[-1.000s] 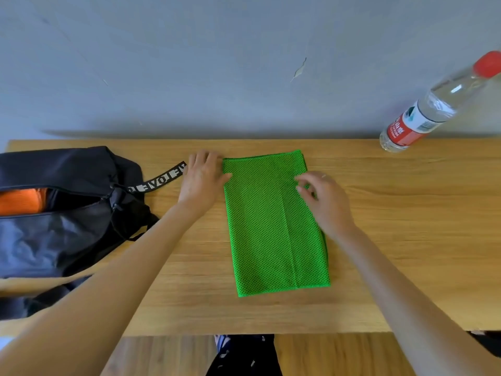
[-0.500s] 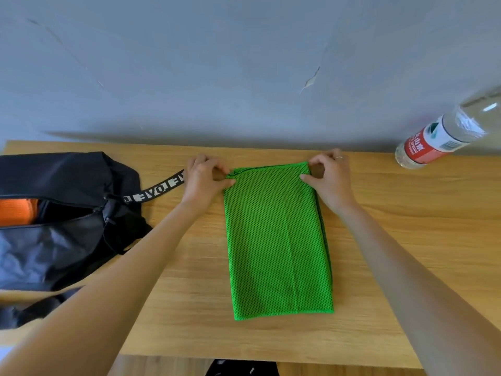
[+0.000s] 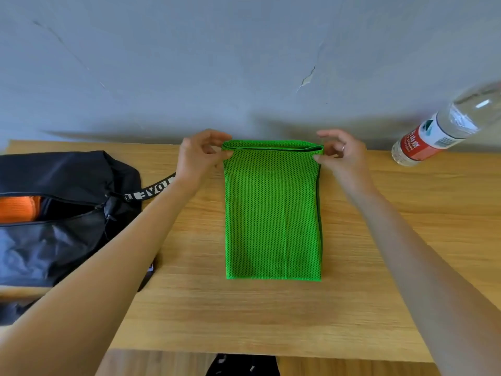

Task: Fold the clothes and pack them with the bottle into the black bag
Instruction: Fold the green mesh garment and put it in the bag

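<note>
On table [image 3: 406, 240] | both hands' fingers pinch green cloth [image 3: 272, 213] corners | bag strap [image 3: 147, 192] lettering maybe "EVO"

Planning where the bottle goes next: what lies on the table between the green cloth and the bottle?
In the head view, only the right hand, pinching the green cloth; otherwise bare table up to the bottle.

Green garment [image 3: 272, 213]: perforated mesh cloth. Table [image 3: 406, 240]: matt wood grain. Bottle [image 3: 444, 128]: clear, probably plastic.
</note>
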